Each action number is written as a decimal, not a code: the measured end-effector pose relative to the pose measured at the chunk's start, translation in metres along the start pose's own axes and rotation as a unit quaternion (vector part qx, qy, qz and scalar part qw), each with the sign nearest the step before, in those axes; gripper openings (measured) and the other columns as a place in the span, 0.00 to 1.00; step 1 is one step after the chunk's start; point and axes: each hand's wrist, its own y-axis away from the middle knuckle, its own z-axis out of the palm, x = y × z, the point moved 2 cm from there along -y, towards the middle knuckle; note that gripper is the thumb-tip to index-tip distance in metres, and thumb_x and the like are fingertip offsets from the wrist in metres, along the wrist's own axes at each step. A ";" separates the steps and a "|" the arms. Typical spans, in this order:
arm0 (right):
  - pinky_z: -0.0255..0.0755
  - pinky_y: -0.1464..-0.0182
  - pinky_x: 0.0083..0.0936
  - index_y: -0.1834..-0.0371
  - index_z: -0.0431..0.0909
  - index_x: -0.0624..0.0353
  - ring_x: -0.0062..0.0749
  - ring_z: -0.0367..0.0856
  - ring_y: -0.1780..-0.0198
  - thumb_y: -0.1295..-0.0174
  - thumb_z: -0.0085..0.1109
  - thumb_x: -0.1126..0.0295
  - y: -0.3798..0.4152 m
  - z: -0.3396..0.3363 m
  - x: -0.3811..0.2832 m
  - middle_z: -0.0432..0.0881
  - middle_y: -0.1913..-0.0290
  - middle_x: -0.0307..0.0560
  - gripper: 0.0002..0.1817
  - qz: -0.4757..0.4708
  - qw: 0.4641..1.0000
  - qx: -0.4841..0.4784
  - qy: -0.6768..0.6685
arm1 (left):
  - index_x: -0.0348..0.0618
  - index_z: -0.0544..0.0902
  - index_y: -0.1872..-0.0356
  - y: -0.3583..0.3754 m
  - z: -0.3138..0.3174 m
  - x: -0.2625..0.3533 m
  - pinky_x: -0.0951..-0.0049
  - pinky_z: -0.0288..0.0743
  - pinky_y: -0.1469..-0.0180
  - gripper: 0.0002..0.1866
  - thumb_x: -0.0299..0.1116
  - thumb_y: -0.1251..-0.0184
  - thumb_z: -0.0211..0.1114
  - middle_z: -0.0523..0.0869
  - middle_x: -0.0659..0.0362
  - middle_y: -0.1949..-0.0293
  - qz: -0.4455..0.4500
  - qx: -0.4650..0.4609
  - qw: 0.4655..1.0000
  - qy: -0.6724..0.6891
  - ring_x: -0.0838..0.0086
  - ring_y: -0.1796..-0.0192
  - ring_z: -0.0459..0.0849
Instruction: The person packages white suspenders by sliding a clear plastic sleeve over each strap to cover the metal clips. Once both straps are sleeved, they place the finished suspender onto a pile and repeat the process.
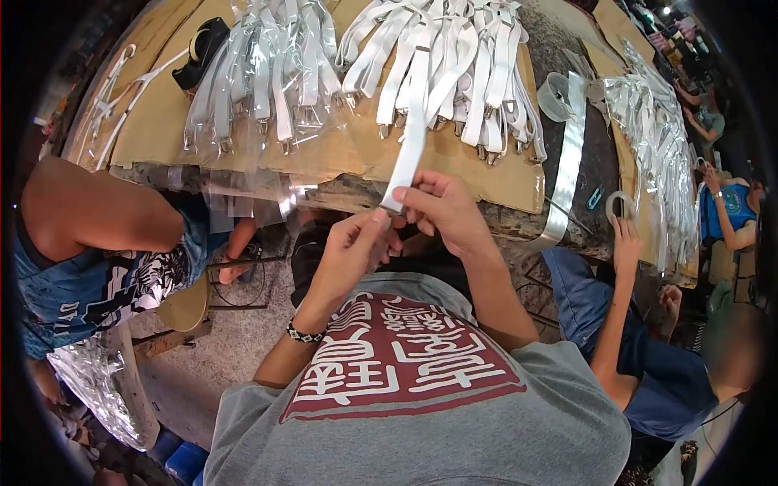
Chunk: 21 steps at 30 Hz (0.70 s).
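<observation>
Both hands are closed on the lower end of a white suspender strap [412, 138], over the near edge of the table. My left hand [354, 245] pinches the tip, where a bit of the metal clip shows between the fingers. Just above it, my right hand [440, 209] grips the strap with thumb and fingers. The strap runs up, taut, to a pile of white suspenders [478, 61] with metal clips hanging toward me. To the left lies a batch of suspenders in clear plastic bags [271, 65].
Cardboard [154, 146] covers the table. A black tape dispenser [201, 53] stands at the back left, and a clear tape roll [556, 95] on the right. More bagged suspenders [652, 154] lie far right. Co-workers sit close on both sides, one with a hand [626, 243] near a tape roll.
</observation>
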 end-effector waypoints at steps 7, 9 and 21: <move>0.62 0.77 0.13 0.61 0.82 0.62 0.13 0.76 0.75 0.35 0.71 0.68 0.006 -0.016 -0.026 0.82 0.72 0.36 0.10 -0.067 0.997 0.027 -0.025 | 0.29 0.81 0.42 0.004 -0.012 0.006 0.73 0.69 0.50 0.35 0.51 0.33 0.44 0.86 0.54 0.54 0.025 -0.061 0.966 0.250 0.71 0.52 0.81; 0.64 0.75 0.14 0.60 0.82 0.62 0.14 0.78 0.73 0.35 0.70 0.68 0.009 -0.016 -0.032 0.83 0.71 0.36 0.10 -0.080 0.997 0.016 -0.017 | 0.27 0.81 0.43 0.003 -0.009 0.012 0.74 0.69 0.50 0.33 0.47 0.34 0.48 0.86 0.52 0.52 0.040 -0.035 0.963 0.264 0.70 0.51 0.81; 0.68 0.71 0.17 0.54 0.83 0.62 0.21 0.83 0.67 0.33 0.68 0.64 0.010 -0.017 -0.054 0.87 0.62 0.40 0.12 -0.093 0.993 -0.006 -0.073 | 0.31 0.86 0.50 -0.016 0.006 0.019 0.72 0.81 0.47 0.10 0.26 0.23 0.61 0.90 0.54 0.54 0.082 0.002 0.995 0.049 0.74 0.54 0.88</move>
